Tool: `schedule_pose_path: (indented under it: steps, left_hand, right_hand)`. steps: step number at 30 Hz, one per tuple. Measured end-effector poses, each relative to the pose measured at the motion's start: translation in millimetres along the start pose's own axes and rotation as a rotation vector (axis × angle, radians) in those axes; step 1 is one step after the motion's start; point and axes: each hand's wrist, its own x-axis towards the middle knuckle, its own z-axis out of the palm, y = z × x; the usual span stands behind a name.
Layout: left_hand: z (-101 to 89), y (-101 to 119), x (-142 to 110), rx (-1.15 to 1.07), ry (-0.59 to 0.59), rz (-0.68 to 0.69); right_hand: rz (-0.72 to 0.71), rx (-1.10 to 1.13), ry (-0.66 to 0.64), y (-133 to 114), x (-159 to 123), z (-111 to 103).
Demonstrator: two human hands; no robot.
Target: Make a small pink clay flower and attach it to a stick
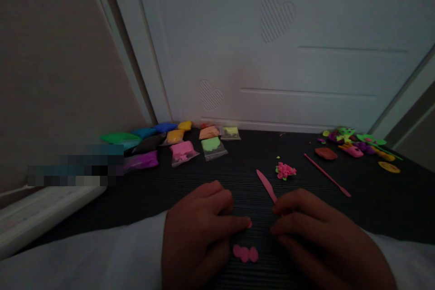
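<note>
My left hand [200, 231] pinches a tiny pink clay bit [249, 224]. My right hand [316, 235] grips the pink modelling knife [267, 186]. Flat pink clay petals [245, 253] lie between them at the counter's [374, 208] near edge.

You have two hands on the dark mat [374, 208]: your left hand [197, 231] and your right hand [326, 244]. Between them lie three small flat pink clay pieces [245, 253], touching one another near the mat's near edge, and one more pink bit [249, 224] at a left fingertip. You have two pink modelling tools: one knife tool [267, 186] and one long stick tool [326, 175]. One pink clay flower cluster [285, 171] sits between them. Toward the far left corner you can count about eleven clay packets [183, 152]. At the far right corner sits one heap of finished clay figures [356, 145], too jumbled to count.
</note>
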Motion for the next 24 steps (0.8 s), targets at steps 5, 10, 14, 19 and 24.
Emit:
schedule_pose_path:
  steps: [5,10,14,19,24]
  left_hand:
    - [1.6,-0.3,0.2,-0.001,-0.033,0.012]
    - [3.1,0.1,-1.6,-0.044,0.026,0.0]
    - [1.5,-0.6,-0.9,-0.106,0.032,-0.014]
    - [0.8,-1.2,-0.6,-0.135,0.064,0.004]
    - [0.6,-2.4,-1.2,-0.218,0.125,-0.006]
  right_hand:
    - [-0.012,0.003,0.0,-0.3,1.1,0.0]
    - [-0.011,-0.004,0.032,0.8,1.9,2.1]
    - [0.019,-0.013,-0.004,-0.4,-0.5,1.0]
    - [0.016,-0.013,-0.043,-2.7,-0.6,-1.7]
    - [0.038,-0.013,-0.055,-3.8,0.8,-1.0]
